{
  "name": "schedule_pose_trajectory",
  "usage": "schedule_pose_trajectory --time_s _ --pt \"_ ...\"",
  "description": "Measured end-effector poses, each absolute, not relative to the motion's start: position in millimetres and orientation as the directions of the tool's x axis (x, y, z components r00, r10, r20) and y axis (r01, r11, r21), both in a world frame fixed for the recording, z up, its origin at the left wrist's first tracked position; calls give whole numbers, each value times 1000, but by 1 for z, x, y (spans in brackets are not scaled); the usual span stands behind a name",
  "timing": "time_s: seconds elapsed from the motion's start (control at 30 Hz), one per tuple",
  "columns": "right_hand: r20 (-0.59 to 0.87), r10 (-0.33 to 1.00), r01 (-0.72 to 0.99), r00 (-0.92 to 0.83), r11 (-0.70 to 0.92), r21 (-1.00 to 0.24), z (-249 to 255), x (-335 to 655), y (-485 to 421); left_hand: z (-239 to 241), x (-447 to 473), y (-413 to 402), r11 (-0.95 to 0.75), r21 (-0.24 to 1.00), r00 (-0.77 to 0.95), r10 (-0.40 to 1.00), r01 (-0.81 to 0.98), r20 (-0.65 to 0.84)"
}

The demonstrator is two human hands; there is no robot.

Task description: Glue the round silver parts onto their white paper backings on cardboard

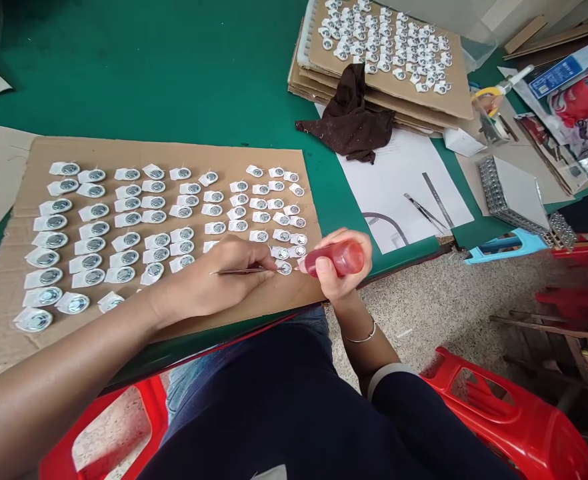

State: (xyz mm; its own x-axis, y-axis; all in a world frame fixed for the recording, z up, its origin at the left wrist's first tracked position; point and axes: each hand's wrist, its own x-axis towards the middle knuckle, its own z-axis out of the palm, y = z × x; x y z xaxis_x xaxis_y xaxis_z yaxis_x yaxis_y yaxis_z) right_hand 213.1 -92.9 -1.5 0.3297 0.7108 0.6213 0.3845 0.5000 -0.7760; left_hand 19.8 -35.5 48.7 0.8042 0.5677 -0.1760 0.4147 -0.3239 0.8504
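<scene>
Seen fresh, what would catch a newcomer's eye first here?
Probably the red bottle in the right hand, by the near right corner of the cardboard. Then the rows of white pieces spread across it, and the red stool at lower right.

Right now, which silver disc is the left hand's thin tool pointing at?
The frontmost disc in the right-hand group on the cardboard: only it lies at the tip of the thin tool; neighbours sit farther back.

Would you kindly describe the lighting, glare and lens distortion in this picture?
In the head view, light is soft and fairly even; the red stool at lower right shows glossy highlights; the left forearm looks stretched near the frame edge.
</scene>
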Motion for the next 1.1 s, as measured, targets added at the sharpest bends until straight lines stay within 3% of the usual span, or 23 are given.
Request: schedule_pose_trajectory --time_s 0.5,1.1 --pt "665 690 401 288 543 -737 -4 213 -94 50 20 -36 -273 874 800 570 401 -189" --pt "626 725 287 288 558 -778 -4 214 -95 48 20 -36 -264 865 785 583 427 -210"
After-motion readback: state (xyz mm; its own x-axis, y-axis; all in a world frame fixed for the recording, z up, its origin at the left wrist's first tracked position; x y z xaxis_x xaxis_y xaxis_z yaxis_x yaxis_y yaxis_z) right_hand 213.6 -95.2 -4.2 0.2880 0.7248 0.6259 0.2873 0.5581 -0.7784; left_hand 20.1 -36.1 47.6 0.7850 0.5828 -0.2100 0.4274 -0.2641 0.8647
